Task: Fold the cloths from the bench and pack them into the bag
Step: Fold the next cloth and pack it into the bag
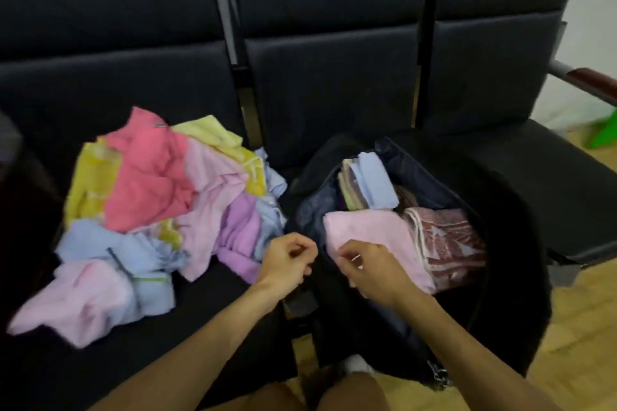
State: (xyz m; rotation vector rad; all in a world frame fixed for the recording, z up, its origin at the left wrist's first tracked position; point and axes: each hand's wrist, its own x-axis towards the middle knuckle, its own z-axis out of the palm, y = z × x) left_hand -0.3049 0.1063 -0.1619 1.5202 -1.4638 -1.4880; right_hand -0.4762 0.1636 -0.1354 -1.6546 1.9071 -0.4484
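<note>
Head view: unfolded cloths (160, 210) lay heaped on the left seat of the bench (334, 93). Left hand (287, 260) was clenched, empty, beside the rim of the bag (507, 243). Right hand (370, 272) curled over the folded pink cloth (367, 230) inside the bag, grasp unclear. Risk: snagged fingers could unfold that top cloth. Dark padded seats; wooden floor (584, 327) at right.
</note>
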